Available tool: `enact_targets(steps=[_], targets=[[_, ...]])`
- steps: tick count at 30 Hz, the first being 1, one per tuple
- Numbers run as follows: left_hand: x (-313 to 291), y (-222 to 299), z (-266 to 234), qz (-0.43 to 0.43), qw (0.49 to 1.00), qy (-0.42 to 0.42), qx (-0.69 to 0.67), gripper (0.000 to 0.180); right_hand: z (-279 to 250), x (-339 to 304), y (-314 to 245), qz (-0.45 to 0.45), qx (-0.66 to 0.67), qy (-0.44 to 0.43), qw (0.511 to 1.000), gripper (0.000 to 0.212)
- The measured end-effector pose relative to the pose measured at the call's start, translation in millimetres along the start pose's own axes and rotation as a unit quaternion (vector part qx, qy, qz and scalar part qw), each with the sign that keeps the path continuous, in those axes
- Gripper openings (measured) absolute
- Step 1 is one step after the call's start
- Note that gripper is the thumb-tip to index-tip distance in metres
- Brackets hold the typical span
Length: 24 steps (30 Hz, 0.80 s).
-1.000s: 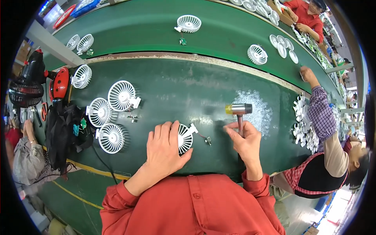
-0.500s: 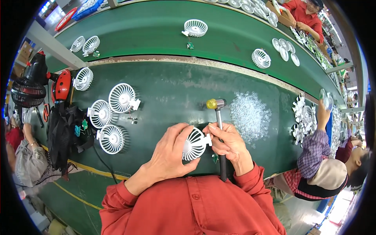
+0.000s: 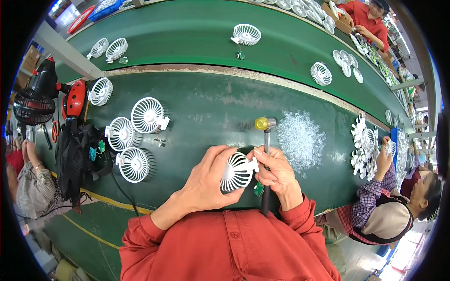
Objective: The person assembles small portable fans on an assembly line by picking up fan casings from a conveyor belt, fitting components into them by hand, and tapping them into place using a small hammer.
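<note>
Both hands' fingers closed on white fan grille (image 3: 236, 172), right hand (image 3: 276, 175) also gripping hammer (image 3: 266, 140)

A factory assembly line: green conveyor belts (image 3: 197, 28), scattered white fan grilles (image 3: 147, 114), seated workers.

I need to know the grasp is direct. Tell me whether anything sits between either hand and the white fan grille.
Nothing visible does. The left hand cups the white fan grille directly, and the right hand pinches its side tab while also holding the small hammer upright along its handle. A small green circuit board hangs below.
</note>
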State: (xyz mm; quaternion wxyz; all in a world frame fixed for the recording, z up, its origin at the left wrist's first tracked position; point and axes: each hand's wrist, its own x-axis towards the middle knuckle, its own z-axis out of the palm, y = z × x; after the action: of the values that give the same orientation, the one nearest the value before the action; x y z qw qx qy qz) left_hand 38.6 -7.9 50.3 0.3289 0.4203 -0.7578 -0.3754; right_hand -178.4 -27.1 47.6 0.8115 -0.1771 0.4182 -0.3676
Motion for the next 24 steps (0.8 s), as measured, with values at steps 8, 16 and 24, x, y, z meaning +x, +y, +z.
enact_targets(steps=[8,16,24], targets=[[6,0,-5,-0.008,0.999,0.013,0.035,0.079,1,-1,2,-0.048,-0.033,-0.041,0.997,0.022],[16,7,-29,-0.011,0.996,-0.007,0.085,0.079,25,-4,-6,-0.098,-0.093,0.079,0.988,0.021],[80,-8,-66,-0.028,0.996,0.034,0.077,0.043,29,0,-14,-0.265,-0.198,0.253,0.909,0.014]])
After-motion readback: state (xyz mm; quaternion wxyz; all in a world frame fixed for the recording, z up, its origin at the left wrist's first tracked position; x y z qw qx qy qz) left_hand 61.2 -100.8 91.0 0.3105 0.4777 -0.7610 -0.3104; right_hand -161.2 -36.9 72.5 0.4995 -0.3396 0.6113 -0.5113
